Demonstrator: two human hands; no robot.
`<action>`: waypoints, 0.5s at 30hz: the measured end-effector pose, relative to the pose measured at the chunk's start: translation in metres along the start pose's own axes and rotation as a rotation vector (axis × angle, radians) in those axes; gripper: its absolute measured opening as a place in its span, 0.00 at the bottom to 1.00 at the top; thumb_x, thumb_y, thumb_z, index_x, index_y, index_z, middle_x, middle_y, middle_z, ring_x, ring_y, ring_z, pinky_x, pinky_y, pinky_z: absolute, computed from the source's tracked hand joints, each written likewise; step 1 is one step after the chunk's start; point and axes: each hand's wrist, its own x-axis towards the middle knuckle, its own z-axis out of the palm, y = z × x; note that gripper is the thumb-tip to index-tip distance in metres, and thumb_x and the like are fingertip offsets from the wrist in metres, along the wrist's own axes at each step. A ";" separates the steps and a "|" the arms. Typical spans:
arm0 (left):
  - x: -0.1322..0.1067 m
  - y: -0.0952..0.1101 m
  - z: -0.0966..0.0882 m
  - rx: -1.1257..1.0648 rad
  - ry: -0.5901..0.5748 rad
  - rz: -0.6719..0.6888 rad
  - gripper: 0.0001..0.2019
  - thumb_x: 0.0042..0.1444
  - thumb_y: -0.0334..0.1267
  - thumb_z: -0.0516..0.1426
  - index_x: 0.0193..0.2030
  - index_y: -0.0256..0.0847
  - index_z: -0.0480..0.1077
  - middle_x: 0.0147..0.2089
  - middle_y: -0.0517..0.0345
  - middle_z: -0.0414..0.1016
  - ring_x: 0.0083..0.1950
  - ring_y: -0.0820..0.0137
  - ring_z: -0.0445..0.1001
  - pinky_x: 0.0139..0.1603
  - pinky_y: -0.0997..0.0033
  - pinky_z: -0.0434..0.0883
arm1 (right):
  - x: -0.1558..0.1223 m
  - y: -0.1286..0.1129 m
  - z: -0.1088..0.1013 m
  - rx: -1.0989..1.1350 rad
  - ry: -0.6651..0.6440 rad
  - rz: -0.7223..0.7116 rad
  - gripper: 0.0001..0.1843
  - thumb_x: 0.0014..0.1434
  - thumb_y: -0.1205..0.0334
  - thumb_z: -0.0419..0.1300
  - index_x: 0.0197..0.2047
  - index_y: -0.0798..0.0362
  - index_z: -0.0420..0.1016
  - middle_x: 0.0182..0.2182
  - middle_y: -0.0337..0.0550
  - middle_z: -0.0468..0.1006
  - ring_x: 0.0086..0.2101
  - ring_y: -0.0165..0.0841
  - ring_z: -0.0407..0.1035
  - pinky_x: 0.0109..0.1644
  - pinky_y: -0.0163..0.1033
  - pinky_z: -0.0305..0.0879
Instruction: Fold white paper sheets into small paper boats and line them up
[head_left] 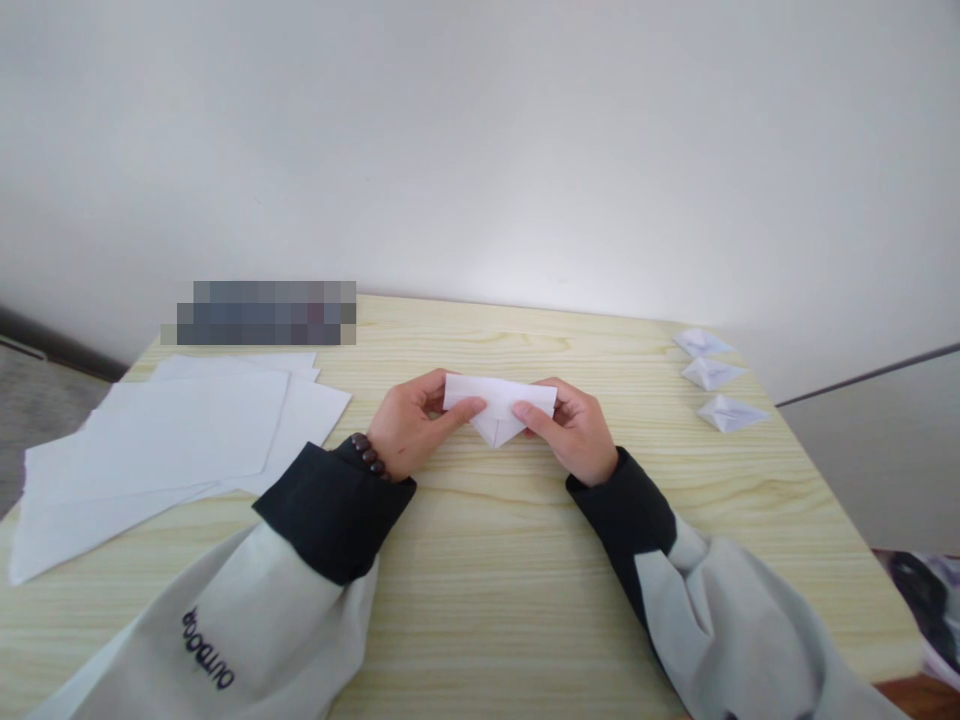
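Your left hand (409,428) and right hand (576,432) meet over the middle of the bench (487,570), a pale board with long yellow wood grain and a smooth face. Between them is the folded paper (496,398). It is thin, white and matt, with a straight top edge, crisp creases and a point hanging down toward you. It sits about midway between the left and right edges, nearer the far edge than the near one. You cannot tell from here whether its tip touches the wood.

Both sets of fingers are pinched onto it, one at each end. Your left forefinger (465,408) lies flat across the front face and your right forefinger (529,411) does the same.

On your left, loose plain sheets (165,450) fan out flat, their corners reaching close to the bench's left edge. Along the right edge three small folded shapes (712,374) sit in a row, pointed and faceted, well apart from your hands. Bare wood lies open in front of you and behind the paper up to the white wall (480,150).

A bracelet (369,455) of round dark beads circles your left wrist. Your left sleeve (247,600) is light grey with a black cuff. Its dark lettering shows upside down and seems to read "outdoor", though not surely. A pixelated patch (262,313) covers the far left corner.
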 end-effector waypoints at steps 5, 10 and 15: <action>0.000 0.001 0.000 -0.002 -0.004 -0.007 0.17 0.48 0.50 0.60 0.34 0.36 0.71 0.35 0.55 0.77 0.37 0.65 0.74 0.40 0.67 0.72 | 0.001 0.000 0.000 -0.038 0.007 -0.035 0.11 0.51 0.55 0.63 0.32 0.52 0.71 0.25 0.37 0.74 0.25 0.28 0.67 0.28 0.33 0.66; 0.000 0.001 -0.001 0.068 -0.003 -0.014 0.18 0.45 0.51 0.61 0.33 0.37 0.71 0.34 0.56 0.77 0.37 0.65 0.74 0.39 0.68 0.71 | 0.000 0.000 -0.002 -0.090 -0.029 -0.048 0.11 0.52 0.54 0.62 0.32 0.53 0.71 0.25 0.38 0.73 0.25 0.29 0.66 0.28 0.33 0.66; 0.000 0.001 -0.001 0.092 0.000 -0.018 0.18 0.46 0.52 0.60 0.33 0.37 0.71 0.34 0.56 0.77 0.35 0.66 0.74 0.37 0.69 0.71 | -0.001 0.000 -0.002 -0.076 -0.029 -0.031 0.11 0.52 0.53 0.62 0.31 0.53 0.71 0.24 0.37 0.74 0.25 0.29 0.68 0.28 0.33 0.67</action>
